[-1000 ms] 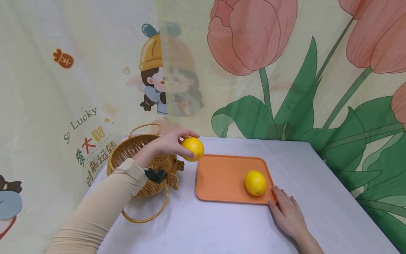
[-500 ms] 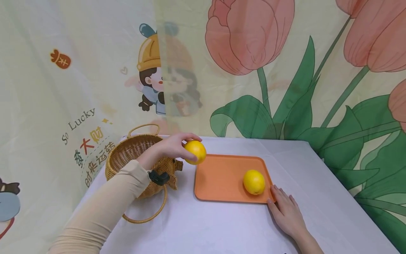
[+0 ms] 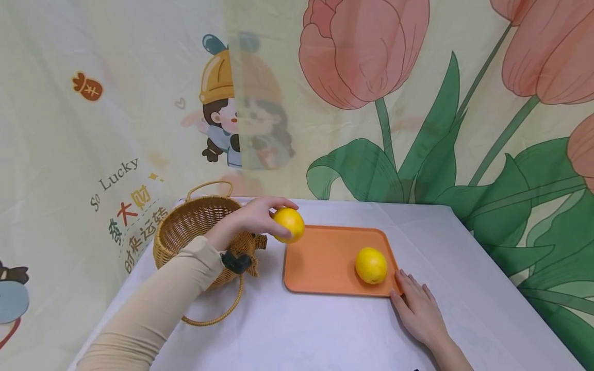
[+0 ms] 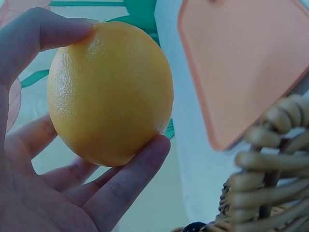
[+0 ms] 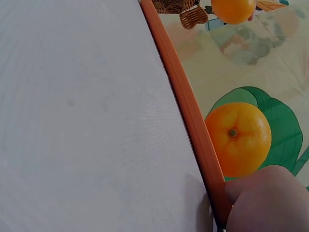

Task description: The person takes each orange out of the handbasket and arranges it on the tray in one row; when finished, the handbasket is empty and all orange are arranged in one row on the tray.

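Note:
My left hand (image 3: 261, 216) pinches a yellow-orange orange (image 3: 290, 225) between thumb and fingers, above the table between the wicker basket and the tray's far left corner. In the left wrist view the orange (image 4: 113, 94) is gripped from both sides, apart from the basket. A second orange (image 3: 370, 266) rests on the right part of the orange-coloured tray (image 3: 325, 257); its stem end shows in the right wrist view. My right hand (image 3: 419, 309) touches the tray's near right corner with thumb and fairly straight fingers.
A wicker basket (image 3: 185, 221) with an animal-like front stands at the left, partly behind my left forearm. Its looped handle (image 3: 218, 322) hangs down onto the white tablecloth (image 3: 287, 330). A printed curtain (image 3: 362, 51) with tulips hangs behind the table.
My left hand, with the orange in it, has moved slightly right and down toward the tray. The right hand and the second orange keep their places by and on the tray.

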### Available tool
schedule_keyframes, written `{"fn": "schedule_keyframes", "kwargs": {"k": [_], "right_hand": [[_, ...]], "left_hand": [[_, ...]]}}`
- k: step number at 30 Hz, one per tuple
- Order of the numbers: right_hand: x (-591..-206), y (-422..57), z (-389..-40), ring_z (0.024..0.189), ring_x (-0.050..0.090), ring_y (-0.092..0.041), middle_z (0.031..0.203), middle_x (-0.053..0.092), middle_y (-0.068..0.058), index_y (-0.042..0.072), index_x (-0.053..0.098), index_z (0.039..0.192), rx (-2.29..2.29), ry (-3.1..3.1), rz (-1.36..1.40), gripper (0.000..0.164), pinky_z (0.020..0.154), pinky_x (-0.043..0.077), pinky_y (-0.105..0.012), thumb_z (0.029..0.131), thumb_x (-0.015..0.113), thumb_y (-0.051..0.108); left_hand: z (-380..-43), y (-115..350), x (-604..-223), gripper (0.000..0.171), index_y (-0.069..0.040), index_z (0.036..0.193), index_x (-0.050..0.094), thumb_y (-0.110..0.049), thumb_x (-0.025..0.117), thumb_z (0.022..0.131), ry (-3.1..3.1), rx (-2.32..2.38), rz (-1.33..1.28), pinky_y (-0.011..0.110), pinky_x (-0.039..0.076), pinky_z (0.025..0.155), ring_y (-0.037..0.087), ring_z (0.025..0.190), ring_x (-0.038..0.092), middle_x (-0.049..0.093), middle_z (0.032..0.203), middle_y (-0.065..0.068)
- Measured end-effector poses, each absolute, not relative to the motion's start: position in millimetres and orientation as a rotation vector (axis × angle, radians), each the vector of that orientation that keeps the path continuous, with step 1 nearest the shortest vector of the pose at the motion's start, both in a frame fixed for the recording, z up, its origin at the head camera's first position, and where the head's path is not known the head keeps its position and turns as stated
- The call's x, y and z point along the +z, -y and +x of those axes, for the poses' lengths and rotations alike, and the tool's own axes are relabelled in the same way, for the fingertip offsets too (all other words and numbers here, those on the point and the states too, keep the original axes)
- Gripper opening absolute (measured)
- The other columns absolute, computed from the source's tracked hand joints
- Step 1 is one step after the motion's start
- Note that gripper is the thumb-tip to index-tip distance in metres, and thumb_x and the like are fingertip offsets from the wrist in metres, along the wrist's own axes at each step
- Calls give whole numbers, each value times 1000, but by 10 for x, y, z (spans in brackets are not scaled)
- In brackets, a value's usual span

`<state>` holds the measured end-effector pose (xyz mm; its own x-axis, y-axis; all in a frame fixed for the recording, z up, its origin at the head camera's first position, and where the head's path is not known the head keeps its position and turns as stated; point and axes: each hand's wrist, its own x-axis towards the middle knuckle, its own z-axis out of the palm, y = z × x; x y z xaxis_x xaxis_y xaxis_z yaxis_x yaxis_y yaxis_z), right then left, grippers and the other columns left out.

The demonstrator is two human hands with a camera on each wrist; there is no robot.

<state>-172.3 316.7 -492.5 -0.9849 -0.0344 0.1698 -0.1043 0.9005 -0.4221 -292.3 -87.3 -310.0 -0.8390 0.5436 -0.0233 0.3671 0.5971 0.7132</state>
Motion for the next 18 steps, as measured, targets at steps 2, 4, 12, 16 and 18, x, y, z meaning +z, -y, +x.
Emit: {"fn": "schedule_keyframes", "kwargs": {"k": [2,4,12,16,18], "right_hand": [[-4927,-3167,-1719,146,26,-49,159,34,-27,-6,34,155,660,2908,104,67,117,9,-67,108,45,41],[-4930,-3166,-1718,146,26,-49,159,34,-27,-6,34,155,658,2906,102,67,117,9,-67,108,45,40],[-4942,-3161,-1726,147,26,-48,159,34,-26,-6,34,156,646,2894,99,67,118,8,-66,108,46,40],[-4939,-3157,-1732,147,26,-48,159,34,-25,-6,34,156,645,2887,102,67,118,9,-66,108,46,39],[-4934,-3155,-1729,147,27,-48,159,35,-26,-6,35,156,641,2887,104,66,118,9,-66,108,46,39]], "left_hand": [[-2928,862,-3117,68,-22,138,63,-28,88,75,-2596,1067,752,35,58,76,27,99,67,61,128,10],[-2933,850,-3131,68,-23,138,63,-28,88,75,-2594,1065,758,36,57,76,27,99,67,61,128,10],[-2941,774,-3204,65,-19,137,64,-23,87,76,-2550,1114,786,35,58,77,28,98,66,59,130,12],[-2941,730,-3246,64,-21,136,64,-25,87,76,-2565,1090,781,36,56,79,27,98,65,60,130,11],[-2943,710,-3270,64,-22,135,64,-26,87,76,-2574,1070,778,36,55,79,26,99,64,61,129,9]]}}
